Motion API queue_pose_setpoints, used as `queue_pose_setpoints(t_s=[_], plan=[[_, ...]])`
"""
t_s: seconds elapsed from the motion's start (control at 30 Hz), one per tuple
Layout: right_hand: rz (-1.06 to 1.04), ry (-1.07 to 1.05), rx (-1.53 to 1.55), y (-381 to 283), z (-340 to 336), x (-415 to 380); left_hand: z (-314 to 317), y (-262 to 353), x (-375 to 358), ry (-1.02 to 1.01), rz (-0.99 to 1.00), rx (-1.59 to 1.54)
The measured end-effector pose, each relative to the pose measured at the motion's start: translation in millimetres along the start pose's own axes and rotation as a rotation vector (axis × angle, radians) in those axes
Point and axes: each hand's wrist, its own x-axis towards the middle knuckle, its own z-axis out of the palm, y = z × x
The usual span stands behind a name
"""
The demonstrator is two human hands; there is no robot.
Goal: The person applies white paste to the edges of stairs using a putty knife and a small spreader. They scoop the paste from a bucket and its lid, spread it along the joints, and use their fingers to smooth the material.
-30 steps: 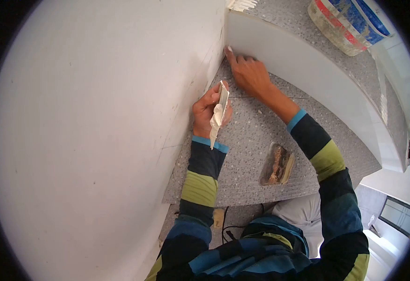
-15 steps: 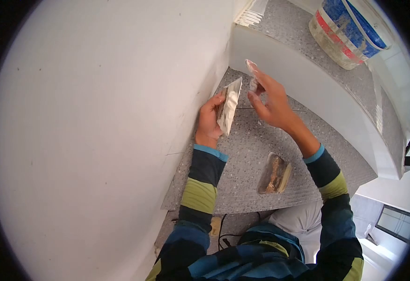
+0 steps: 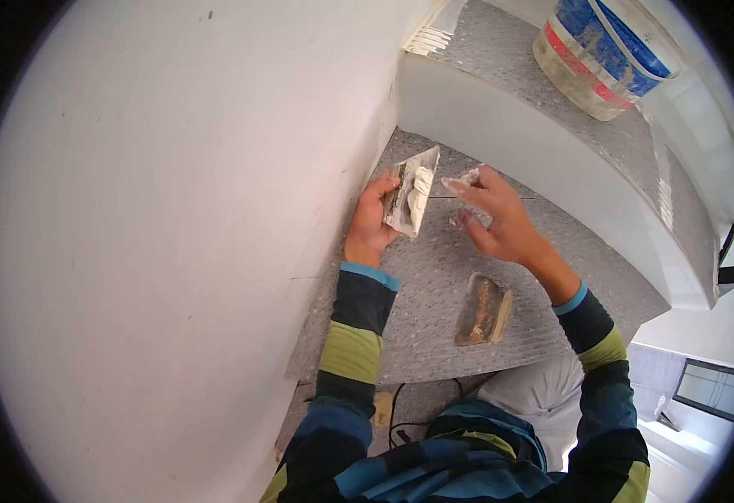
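My left hand (image 3: 368, 222) is closed around a wide putty knife (image 3: 393, 201), its blade tilted up beside the wall. A thick lump of white putty (image 3: 419, 194) lies along the blade. My right hand (image 3: 501, 220) is just right of the blade and apart from it, thumb and fingers spread. White paste coats its fingertips. A second wide scraper (image 3: 484, 310), with brown stains, lies flat on the speckled stone step (image 3: 434, 318) below my right hand.
A white wall (image 3: 174, 251) rises close along the left. The curved white riser (image 3: 534, 142) of the upper step borders the far side. On that upper step stands a dirty blue, white and red bucket (image 3: 595, 71). A black cable (image 3: 395, 415) lies below the front edge.
My right hand has moved down and slightly right, its fingers curling more. The putty knife in my left hand has turned so more of its blade face shows.
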Motion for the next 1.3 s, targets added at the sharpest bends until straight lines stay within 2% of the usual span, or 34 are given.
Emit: queue_pose_setpoints(t_s=[0.07,0.17,0.37,0.5,0.7,0.77,0.8,0.87,0.93,1.0,1.07,1.1,1.17,1.3], plan=[[0.127,0.159,0.174,-8.9,-5.3,1.8,0.2,0.4,1.3,-0.035,-0.015,0.022],[0.124,0.210,0.151,-7.4,-6.5,5.6,-2.8,0.5,3.9,-0.084,-0.026,0.077],[0.202,0.143,0.140,-3.7,-8.1,6.1,2.3,-2.1,2.6,-0.076,-0.029,0.151],[0.209,0.123,0.132,-2.3,-7.9,6.3,0.6,-5.5,4.8,-0.003,-0.024,0.152],[0.189,0.093,0.063,4.8,-1.1,6.6,-0.9,-4.6,5.4,-0.006,-0.015,0.161],[0.135,0.082,0.458,21.6,2.3,4.9,-1.8,-1.8,-1.4,0.002,-0.016,0.148],[0.120,0.096,0.451,23.0,-0.5,6.3,0.8,1.8,-4.0,0.001,-0.013,0.133],[0.407,0.092,0.842,19.8,-4.8,2.8,14.0,6.8,-18.5,-0.022,0.003,0.150],[0.402,0.159,0.775,24.3,0.3,-3.0,16.5,6.4,-27.9,-0.035,-0.002,0.164],[0.406,0.231,0.719,30.7,5.0,-1.3,12.0,8.4,-26.0,-0.264,-0.056,0.108],[0.319,0.133,0.268,30.2,4.3,1.2,5.1,7.9,-23.7,-0.298,-0.094,0.099],[0.326,0.142,0.276,30.4,8.7,6.1,2.5,6.5,-22.7,-0.332,-0.120,0.070],[0.310,-0.023,-0.142,26.9,20.2,25.7,5.0,4.7,-22.5,-0.298,-0.130,0.094],[0.204,-0.014,-0.278,42.2,49.2,51.2,8.5,4.2,-23.0,-0.272,-0.143,0.110]])
